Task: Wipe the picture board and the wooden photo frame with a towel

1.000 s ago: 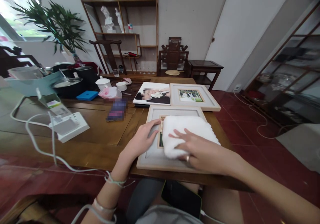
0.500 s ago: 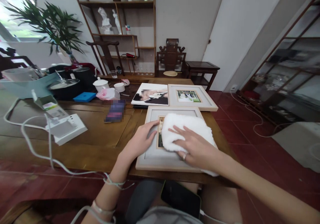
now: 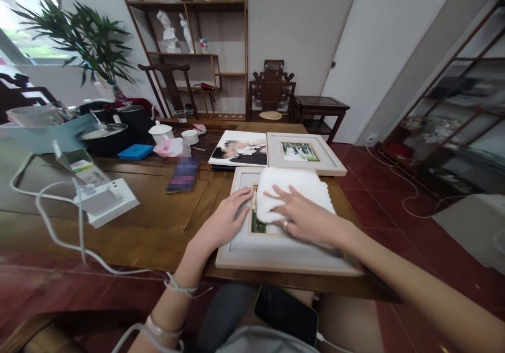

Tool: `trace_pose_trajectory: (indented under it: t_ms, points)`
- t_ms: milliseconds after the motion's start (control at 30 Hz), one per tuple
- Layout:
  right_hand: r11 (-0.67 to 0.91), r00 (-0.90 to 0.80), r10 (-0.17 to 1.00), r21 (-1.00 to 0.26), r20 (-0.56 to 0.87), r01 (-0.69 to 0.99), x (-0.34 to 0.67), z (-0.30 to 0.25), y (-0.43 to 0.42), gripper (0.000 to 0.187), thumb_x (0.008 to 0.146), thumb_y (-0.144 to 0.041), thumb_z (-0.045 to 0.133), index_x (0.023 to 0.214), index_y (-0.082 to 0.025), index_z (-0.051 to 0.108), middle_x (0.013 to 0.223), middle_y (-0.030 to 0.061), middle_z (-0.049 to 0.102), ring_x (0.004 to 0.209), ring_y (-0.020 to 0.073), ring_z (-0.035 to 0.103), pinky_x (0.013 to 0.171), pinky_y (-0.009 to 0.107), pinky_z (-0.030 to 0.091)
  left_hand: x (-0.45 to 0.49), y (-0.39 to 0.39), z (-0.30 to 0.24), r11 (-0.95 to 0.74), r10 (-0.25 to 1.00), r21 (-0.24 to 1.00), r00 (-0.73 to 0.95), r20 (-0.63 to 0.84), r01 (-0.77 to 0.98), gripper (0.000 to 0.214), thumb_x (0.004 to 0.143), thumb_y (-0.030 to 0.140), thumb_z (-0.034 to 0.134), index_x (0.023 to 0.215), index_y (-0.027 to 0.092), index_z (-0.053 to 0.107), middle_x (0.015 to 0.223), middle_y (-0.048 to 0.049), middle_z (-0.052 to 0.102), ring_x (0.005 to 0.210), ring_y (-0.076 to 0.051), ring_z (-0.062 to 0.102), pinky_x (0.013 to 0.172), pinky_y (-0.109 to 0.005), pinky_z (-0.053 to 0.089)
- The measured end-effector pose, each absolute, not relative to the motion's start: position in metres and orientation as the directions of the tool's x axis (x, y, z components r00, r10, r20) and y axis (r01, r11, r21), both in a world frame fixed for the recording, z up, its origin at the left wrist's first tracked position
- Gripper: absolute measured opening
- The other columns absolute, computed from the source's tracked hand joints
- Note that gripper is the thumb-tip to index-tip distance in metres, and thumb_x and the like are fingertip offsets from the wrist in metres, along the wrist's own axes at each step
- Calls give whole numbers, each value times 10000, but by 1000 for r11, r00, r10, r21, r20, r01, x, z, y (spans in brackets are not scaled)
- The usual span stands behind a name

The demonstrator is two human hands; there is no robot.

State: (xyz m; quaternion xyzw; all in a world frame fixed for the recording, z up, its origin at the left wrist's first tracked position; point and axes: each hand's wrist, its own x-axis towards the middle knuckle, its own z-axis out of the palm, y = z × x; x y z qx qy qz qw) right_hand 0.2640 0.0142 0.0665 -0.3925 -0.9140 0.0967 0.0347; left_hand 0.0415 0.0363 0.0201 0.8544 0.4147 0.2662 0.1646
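Observation:
A light wooden picture frame (image 3: 252,253) with a wide pale mat lies flat at the table's near edge. My left hand (image 3: 229,219) rests on its left side, fingers stretched out beside the small inner photo (image 3: 258,225). Under my right hand (image 3: 302,213) is a white fluffy cloth (image 3: 292,178), spread over the upper middle of the frame and covering most of the photo. The fingers of that hand are spread and pressed flat on the cloth; a ring shows on one finger.
Behind the frame lie a photo panel (image 3: 240,150) and a second framed photo (image 3: 302,153). To the left on the wooden table (image 3: 158,221) are an open white box (image 3: 112,205), a blurred booklet-like item (image 3: 183,175) and a white cable (image 3: 81,221). A phone (image 3: 286,311) lies on my lap.
My right hand and the white cloth have slid away from me, up the frame, baring its lower right part. My left hand stays at the left side.

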Motion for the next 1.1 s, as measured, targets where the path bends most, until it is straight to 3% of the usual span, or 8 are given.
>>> trace_pose_trajectory:
  t_ms: [133,300,433,600,767,900,1100]
  points:
    - [674,-770,622,-405,-141,619,262,93,-37,405,739,-35,462,1021,-220,686,1350,62,550,1380,249,286,1122,479,230,41,37,18,-602,796,500,517,315,623,374,936,260,396,1258,142,544,1383,-124,514,1284,-226,472,1093,-444,368]
    - [684,-837,530,-513,-138,518,253,108,-74,430,757,-74,494,1114,-253,652,1455,20,429,1380,197,286,1146,407,191,42,36,22,-583,808,519,512,290,626,389,939,267,390,1271,126,535,1391,-122,506,1290,-218,464,1104,-414,356]
    - [691,-792,606,-444,-73,570,250,89,-61,418,746,-78,507,1120,-201,646,1476,68,390,1392,208,256,1150,430,170,42,35,23,-588,805,525,511,302,615,375,945,250,369,1261,146,542,1375,-106,526,1278,-212,479,1100,-416,363]
    - [643,-652,757,-232,45,730,267,59,-8,397,754,-78,519,1113,-178,657,1465,121,393,1392,297,240,1111,564,193,41,37,19,-596,800,514,510,316,617,386,950,271,369,1272,132,531,1370,-123,528,1285,-221,471,1102,-431,355]
    - [545,-529,835,-103,149,832,272,53,37,437,805,-69,455,1214,-131,595,1475,150,370,1399,322,205,1098,564,218,43,34,24,-572,815,550,502,291,609,405,961,324,357,1290,147,515,1374,-117,524,1287,-230,467,1102,-424,348]
    - [596,-588,803,-145,95,790,250,55,37,485,776,-35,440,1233,-126,575,1497,168,321,1408,332,153,1095,599,181,43,31,27,-556,824,627,462,329,546,441,985,355,282,1347,162,444,1370,-105,522,1267,-214,476,1095,-395,346]
    - [699,-725,689,-248,-16,670,227,65,-6,426,770,-51,444,1153,-112,621,1482,196,339,1396,350,184,1093,595,204,40,31,25,-542,837,649,410,362,534,455,986,368,277,1390,182,376,1375,-109,483,1274,-219,444,1095,-395,333]
